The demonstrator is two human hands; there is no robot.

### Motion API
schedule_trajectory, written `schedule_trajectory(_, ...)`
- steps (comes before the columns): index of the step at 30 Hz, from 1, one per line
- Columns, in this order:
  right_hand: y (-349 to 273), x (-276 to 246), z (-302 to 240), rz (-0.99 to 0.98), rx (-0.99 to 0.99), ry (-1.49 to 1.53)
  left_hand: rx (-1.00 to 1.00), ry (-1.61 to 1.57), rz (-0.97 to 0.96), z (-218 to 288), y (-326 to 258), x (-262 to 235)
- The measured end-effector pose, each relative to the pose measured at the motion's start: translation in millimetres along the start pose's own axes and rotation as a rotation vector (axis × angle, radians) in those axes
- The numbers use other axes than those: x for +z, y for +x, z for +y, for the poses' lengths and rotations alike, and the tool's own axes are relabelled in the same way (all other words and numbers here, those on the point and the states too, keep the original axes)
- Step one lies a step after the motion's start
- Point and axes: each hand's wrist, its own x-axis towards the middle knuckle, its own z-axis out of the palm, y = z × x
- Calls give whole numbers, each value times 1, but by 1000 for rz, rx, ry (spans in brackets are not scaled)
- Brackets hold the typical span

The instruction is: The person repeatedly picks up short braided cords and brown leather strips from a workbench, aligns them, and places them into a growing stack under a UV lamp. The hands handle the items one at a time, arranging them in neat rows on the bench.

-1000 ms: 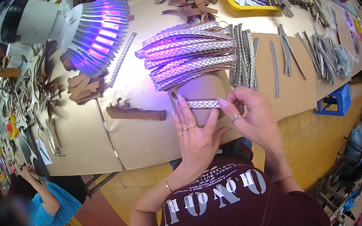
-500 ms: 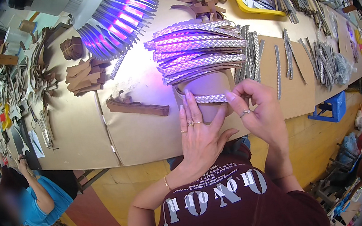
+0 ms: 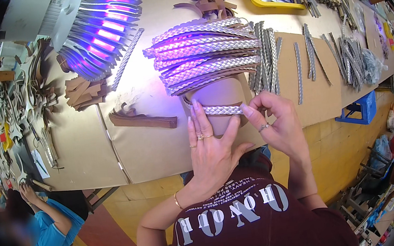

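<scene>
A silver braided strap backed with brown material lies across a rounded tan form at the table's near edge. My left hand rests on it with fingers stretched out and apart, the fingertips pressing the strap's left part. At the strap's right end, my right hand pinches it between thumb and forefinger. Just beyond the form is a thick pile of similar braided straps, lit purple on its left side. A bundle of brown strips lies left of my left hand.
A finned lamp glowing purple hangs over the table's far left. More silver braids lie on cardboard to the right. At the back is a yellow tray. A blue stool stands right; a person in blue works left.
My view has shifted slightly, so the table appears farther left and the lamp uncovers more of a loose braid. Both hands keep nearly the same hold on the strap.
</scene>
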Motion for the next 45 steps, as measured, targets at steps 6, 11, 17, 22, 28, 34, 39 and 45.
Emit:
schedule_trajectory(6, -2, 1, -6, 2, -53, -29, -8, 1, -34, 0, 1, -2)
schedule_trajectory(11, -5, 2, -8, 15, -150, -133, -13, 2, -49, 1, 1, -4)
schedule_trajectory(17, 1, 1, 9, -1, -35, 13, -4, 0, -52, 0, 1, -5)
schedule_trajectory(22, 3, 5, 25, -16, 2, 109, 26, 2, -34, -1, 0, -4)
schedule_trajectory(28, 4, 10, 36, -44, 92, 203, 22, -7, -34, -3, 0, -3)
schedule_trajectory(34, 5, 9, 39, -126, 211, 238, 52, 45, -47, -8, -3, -1)
schedule_trajectory(39, 4, 16, 43, -95, 295, 323, 133, 156, 88, -12, -3, 8)
schedule_trajectory(45, -6, 30, 36, 149, 170, 383, 172, 186, 76, -20, -7, 7)
